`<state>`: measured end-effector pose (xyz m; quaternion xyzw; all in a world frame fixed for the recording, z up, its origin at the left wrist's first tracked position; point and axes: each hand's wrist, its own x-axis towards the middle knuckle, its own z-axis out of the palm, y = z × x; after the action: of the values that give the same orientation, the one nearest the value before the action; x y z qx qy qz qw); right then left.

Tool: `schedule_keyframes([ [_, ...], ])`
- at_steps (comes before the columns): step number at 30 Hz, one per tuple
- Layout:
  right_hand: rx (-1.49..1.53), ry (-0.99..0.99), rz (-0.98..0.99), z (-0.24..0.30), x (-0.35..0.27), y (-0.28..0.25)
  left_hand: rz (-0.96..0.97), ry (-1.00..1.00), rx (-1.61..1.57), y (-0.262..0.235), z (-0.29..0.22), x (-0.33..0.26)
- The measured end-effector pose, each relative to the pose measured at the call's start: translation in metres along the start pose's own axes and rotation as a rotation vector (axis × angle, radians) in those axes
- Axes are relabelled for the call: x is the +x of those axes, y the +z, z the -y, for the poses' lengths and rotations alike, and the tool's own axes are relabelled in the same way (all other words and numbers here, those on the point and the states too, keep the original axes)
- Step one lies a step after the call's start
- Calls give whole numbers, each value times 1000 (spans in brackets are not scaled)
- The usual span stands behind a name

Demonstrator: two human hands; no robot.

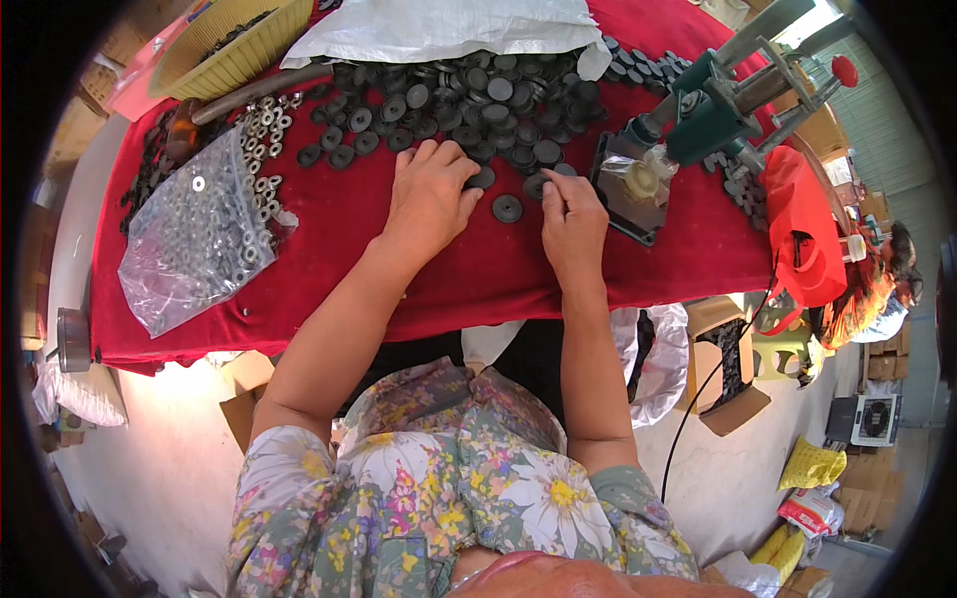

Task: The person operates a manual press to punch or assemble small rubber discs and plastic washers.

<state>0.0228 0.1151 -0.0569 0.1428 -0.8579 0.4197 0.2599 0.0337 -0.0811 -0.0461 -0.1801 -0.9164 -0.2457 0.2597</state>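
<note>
Red-clothed table (329, 239) w/ black discs (469, 100), washer bag (194, 234), press (698, 120).

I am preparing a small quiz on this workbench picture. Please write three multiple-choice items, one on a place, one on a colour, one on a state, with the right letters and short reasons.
1. Where does the clear bag of metal washers lie?
A. on the person's left
B. beside the press
C. on the floor

2. What colour is the table cloth?
A. blue
B. red
C. white

3. How does the left hand stand?
A. raised in the air
B. gripping the press handle
C. resting palm down at the edge of the black discs

Answers:
1 A: the bag lies at the cloth's left end.
2 B: the cloth is plainly red.
3 C: its fingers touch the discs.
</note>
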Motion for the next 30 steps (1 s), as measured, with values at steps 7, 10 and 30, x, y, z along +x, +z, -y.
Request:
schedule_keyframes([
  [7, -18, 46, -83, -2, -7, 1, 1, -19, -23, 1, 4, -2],
  [10, -99, 38, -19, 1, -7, -3, -48, -54, -6, 0, 3, -4],
  [30, -190, -204, 306, 24, -7, -11, 105, -287, -65, -28, 19, -5],
])
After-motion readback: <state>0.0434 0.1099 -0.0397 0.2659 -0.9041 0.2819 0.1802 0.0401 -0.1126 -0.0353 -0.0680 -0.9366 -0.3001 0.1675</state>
